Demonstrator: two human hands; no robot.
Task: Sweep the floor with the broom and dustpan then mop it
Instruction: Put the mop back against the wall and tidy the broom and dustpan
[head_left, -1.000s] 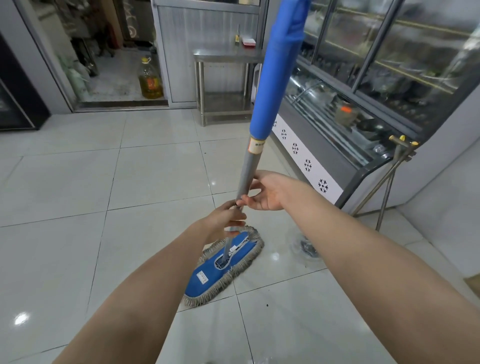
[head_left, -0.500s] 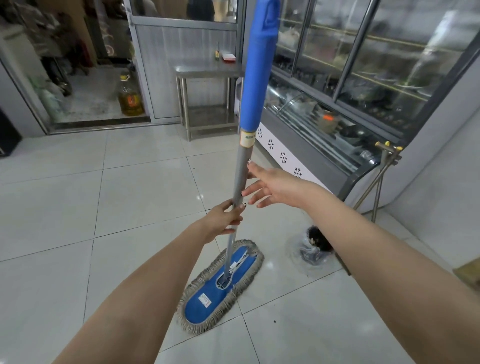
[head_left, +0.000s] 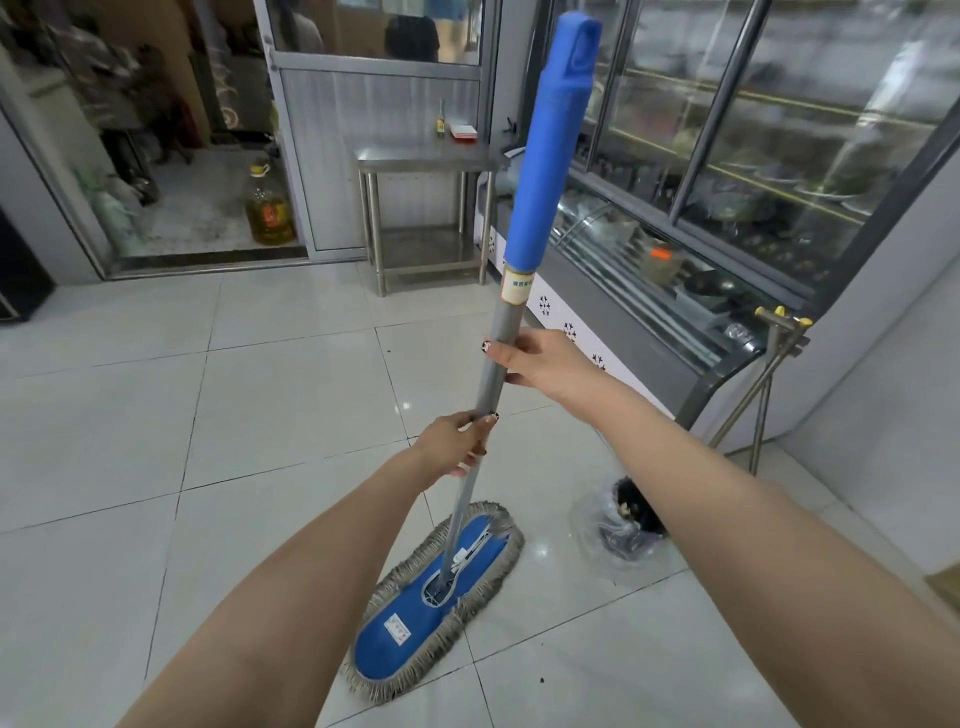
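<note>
Mop (head_left: 492, 374), flat type, one item, logged from the head view, the only view I have: grey metal pole topped by a long blue plastic grip sleeve (head_left: 550, 156), with a pale paper label band (head_left: 514, 285) where the sleeve meets bare metal. The pole stands close to upright in the middle of the picture, its top leaning slightly to the right. Mop head (head_left: 436, 597): blue oblong pad with a grey fringe all round, lying flat on the white glossy tiled floor (head_left: 260, 395), across a grout line, just in front of me. Left hand (head_left: 457, 441): fingers curled round the bare grey pole, the lower grip. Right hand (head_left: 540, 364): fingers and thumb wrapped round the same pole, the upper grip, below the label band. The two hands are near each other but apart. Both forearms are bare. Other items I note: clear plastic bag (head_left: 623, 525) with dark contents, on the floor just right of the mop head; thin metal stand (head_left: 763, 374) with yellow caps, by the right wall; glass-fronted display cabinet (head_left: 649, 270) along the right side; stainless steel table (head_left: 431, 156) with a lower shelf, at the back, carrying a small bottle (head_left: 440, 120) and a red-and-white box (head_left: 464, 130); large yellow oil jug (head_left: 267, 210) on the floor past the doorway at the back left.
</note>
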